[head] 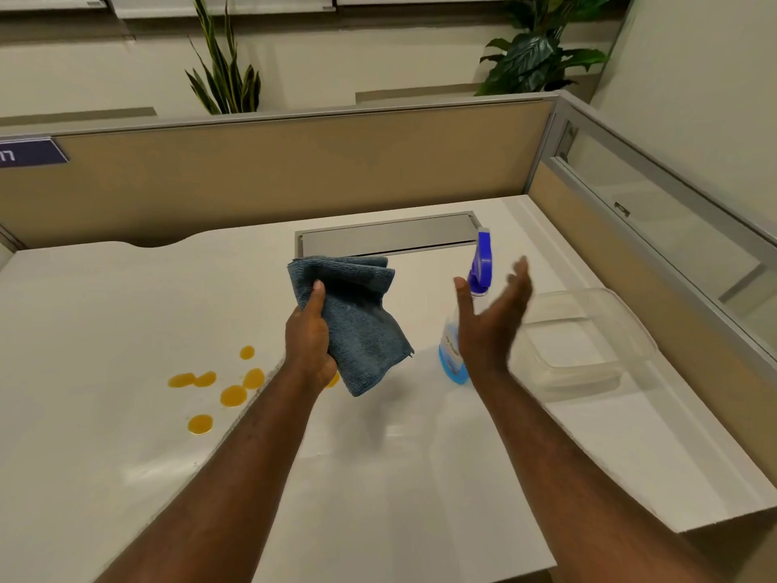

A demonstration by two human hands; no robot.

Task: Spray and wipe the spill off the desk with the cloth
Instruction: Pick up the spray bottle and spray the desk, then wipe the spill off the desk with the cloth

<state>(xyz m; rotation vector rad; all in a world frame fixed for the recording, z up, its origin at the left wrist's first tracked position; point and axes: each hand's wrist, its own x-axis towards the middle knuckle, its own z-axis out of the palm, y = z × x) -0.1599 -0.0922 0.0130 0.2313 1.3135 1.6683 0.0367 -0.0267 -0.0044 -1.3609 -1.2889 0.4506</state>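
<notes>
Several orange drops of spill lie on the white desk, left of my arms. My left hand is raised above the desk and shut on a folded blue cloth, which hangs to the right of the hand. A spray bottle with a blue trigger head and blue liquid stands upright on the desk. My right hand is open, fingers spread, just in front of the bottle and hiding part of its body. I cannot tell whether it touches the bottle.
A clear plastic container sits right of the bottle. A grey cable hatch is set into the desk's back. Tan partition walls close the back and right sides. The desk's right front edge drops off.
</notes>
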